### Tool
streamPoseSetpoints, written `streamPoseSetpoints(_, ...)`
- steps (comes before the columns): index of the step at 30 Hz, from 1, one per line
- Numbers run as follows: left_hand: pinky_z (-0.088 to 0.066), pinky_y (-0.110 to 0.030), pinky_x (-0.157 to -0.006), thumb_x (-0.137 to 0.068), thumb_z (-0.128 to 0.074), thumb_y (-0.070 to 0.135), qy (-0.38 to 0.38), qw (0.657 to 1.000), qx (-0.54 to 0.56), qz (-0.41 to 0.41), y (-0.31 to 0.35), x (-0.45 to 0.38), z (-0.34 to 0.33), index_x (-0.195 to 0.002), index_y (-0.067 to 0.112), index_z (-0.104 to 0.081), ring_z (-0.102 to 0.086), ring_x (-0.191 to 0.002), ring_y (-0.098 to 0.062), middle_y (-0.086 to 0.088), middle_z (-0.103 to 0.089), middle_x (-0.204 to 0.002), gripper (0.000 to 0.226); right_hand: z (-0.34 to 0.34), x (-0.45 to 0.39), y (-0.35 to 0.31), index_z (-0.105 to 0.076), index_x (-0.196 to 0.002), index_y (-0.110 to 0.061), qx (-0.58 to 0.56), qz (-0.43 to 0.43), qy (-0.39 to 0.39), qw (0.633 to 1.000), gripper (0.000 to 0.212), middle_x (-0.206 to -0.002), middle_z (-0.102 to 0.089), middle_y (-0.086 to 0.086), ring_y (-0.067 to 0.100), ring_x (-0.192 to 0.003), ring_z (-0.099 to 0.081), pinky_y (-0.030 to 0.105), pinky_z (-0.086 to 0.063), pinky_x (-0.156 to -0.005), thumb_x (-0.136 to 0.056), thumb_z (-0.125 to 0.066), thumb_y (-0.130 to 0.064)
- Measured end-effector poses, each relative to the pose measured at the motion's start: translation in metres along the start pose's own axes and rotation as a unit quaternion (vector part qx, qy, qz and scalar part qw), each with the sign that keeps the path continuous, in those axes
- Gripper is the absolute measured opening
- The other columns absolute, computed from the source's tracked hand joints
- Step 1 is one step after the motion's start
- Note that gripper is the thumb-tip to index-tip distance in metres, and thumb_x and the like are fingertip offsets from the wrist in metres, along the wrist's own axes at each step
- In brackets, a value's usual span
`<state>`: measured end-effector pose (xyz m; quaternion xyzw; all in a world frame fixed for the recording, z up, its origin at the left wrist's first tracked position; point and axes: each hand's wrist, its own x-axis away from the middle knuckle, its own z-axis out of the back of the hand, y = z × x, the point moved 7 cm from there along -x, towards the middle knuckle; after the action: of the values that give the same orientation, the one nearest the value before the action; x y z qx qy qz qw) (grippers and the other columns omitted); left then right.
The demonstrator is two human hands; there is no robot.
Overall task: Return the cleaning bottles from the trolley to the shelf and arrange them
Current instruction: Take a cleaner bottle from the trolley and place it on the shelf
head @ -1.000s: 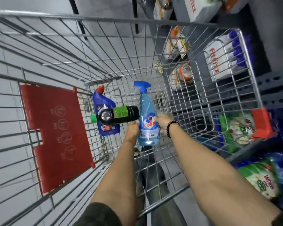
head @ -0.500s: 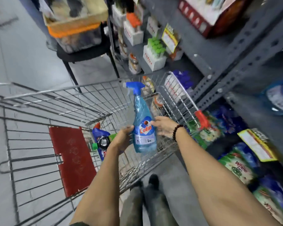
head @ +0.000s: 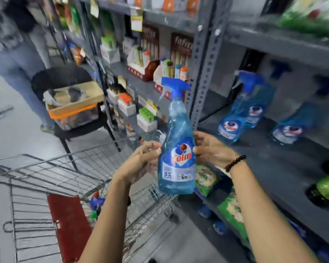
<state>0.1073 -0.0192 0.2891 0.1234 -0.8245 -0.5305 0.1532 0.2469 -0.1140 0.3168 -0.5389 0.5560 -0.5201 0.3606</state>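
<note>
Both hands raised — fingers curled

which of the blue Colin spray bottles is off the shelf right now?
The upright blue spray bottle held between the left hand and right hand, above the wire trolley; the others sit on the grey shelf.

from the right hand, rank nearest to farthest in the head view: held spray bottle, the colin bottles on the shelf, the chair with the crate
1. Held spray bottle: touching the right hand, on its left side.
2. Colin bottles on the shelf: just up and to the right, standing on the grey shelf.
3. Chair with the crate: far left, across the trolley in the aisle.
</note>
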Motion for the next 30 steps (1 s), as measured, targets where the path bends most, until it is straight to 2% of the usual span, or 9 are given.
streamPoseSetpoints(3, -0.055, -0.022, -0.052, -0.054, -0.085, 0.037, -0.067, 0.997, -0.018, -0.041, 0.029, 0.007, -0.045, -0.085, 0.017, -0.061, -0.065, -0.055, -0.010, 0.000, -0.067, -0.069, 0.044, 0.000, 0.035, -0.039, -0.059, -0.100, -0.020, -0.001, 0.062, -0.020, 0.998, 0.066, -0.090, -0.073, -0.007, 0.012, -0.077, -0.069, 0.028, -0.060, -0.058, -0.043, -0.089, -0.030)
streamPoseSetpoints(6, -0.055, -0.019, -0.047, -0.060, -0.082, 0.034, -0.119, 0.991, -0.021, -0.065, 0.047, 0.012, -0.079, -0.087, 0.017, -0.061, -0.068, -0.054, -0.008, 0.002, -0.072, -0.067, 0.038, 0.003, 0.061, -0.060, -0.053, -0.103, -0.015, -0.003, 0.082, -0.028, 0.996, 0.066, -0.092, -0.073, -0.006, 0.012, -0.082, -0.070, 0.031, -0.061, -0.064, -0.048, -0.088, -0.025)
streamPoseSetpoints(9, -0.060, -0.026, -0.062, -0.071, -0.076, 0.022, -0.111, 0.990, -0.062, -0.067, 0.047, 0.006, -0.090, -0.102, 0.020, -0.064, -0.072, -0.073, -0.011, -0.002, -0.074, -0.089, 0.033, 0.014, 0.083, -0.069, -0.054, -0.102, -0.015, 0.031, 0.091, -0.001, 0.995, 0.058, -0.095, -0.070, -0.001, 0.014, -0.084, -0.069, 0.031, -0.061, -0.065, -0.054, -0.085, -0.021)
streamPoseSetpoints(14, -0.057, -0.020, -0.079, -0.092, -0.048, 0.006, -0.133, 0.980, -0.145, -0.015, 0.021, -0.035, -0.113, -0.126, 0.027, -0.047, -0.068, -0.094, -0.003, 0.011, -0.068, -0.111, 0.040, 0.062, 0.109, -0.056, -0.056, -0.104, -0.018, 0.123, 0.073, 0.137, 0.980, 0.046, -0.105, -0.057, 0.014, 0.017, -0.088, -0.063, 0.035, -0.056, -0.074, -0.066, -0.071, 0.004)
streamPoseSetpoints(18, -0.054, -0.016, -0.081, -0.095, -0.040, 0.003, -0.170, 0.975, -0.142, 0.031, -0.012, -0.083, -0.135, -0.133, 0.023, -0.042, -0.065, -0.102, -0.003, 0.008, -0.061, -0.119, 0.043, 0.098, 0.124, -0.036, -0.056, -0.098, -0.024, 0.144, 0.063, 0.242, 0.957, 0.046, -0.101, -0.060, 0.006, 0.009, -0.079, -0.066, 0.023, -0.058, -0.068, -0.069, -0.068, 0.009)
streamPoseSetpoints(20, -0.051, -0.024, -0.095, -0.096, -0.039, 0.004, -0.194, 0.968, -0.154, 0.042, -0.026, -0.110, -0.149, -0.133, 0.026, -0.040, -0.055, -0.118, -0.012, 0.001, -0.052, -0.134, 0.044, 0.118, 0.133, -0.029, -0.056, -0.097, -0.028, 0.152, 0.066, 0.303, 0.939, 0.044, -0.102, -0.062, 0.002, 0.011, -0.082, -0.064, 0.022, -0.058, -0.071, -0.070, -0.069, 0.005)
streamPoseSetpoints(23, -0.029, -0.041, -0.116, -0.096, -0.039, 0.007, -0.227, 0.951, -0.204, 0.045, -0.038, -0.149, -0.173, -0.139, 0.021, -0.037, -0.030, -0.140, -0.021, -0.003, -0.032, -0.152, 0.045, 0.149, 0.146, -0.020, -0.056, -0.104, -0.024, 0.150, 0.070, 0.383, 0.909, 0.042, -0.101, -0.065, -0.002, 0.012, -0.083, -0.066, 0.020, -0.057, -0.071, -0.073, -0.068, 0.001)
streamPoseSetpoints(26, -0.025, -0.029, -0.114, -0.096, -0.039, 0.006, -0.250, 0.935, -0.248, 0.037, -0.048, -0.189, -0.197, -0.141, 0.016, -0.036, -0.023, -0.141, -0.016, -0.002, -0.029, -0.153, 0.046, 0.178, 0.157, -0.016, -0.053, -0.103, -0.023, 0.131, 0.084, 0.463, 0.873, 0.042, -0.104, -0.062, 0.007, 0.015, -0.082, -0.064, 0.019, -0.056, -0.072, -0.075, -0.065, 0.005)
streamPoseSetpoints(30, -0.023, -0.033, -0.117, -0.095, -0.038, 0.000, -0.264, 0.932, -0.243, 0.042, -0.069, -0.233, -0.225, -0.140, 0.015, -0.038, -0.023, -0.142, -0.017, -0.003, -0.032, -0.152, 0.047, 0.211, 0.165, -0.011, -0.049, -0.112, -0.017, 0.123, 0.096, 0.540, 0.827, 0.047, -0.109, -0.060, 0.012, 0.016, -0.086, -0.062, 0.014, -0.054, -0.070, -0.076, -0.061, 0.010)
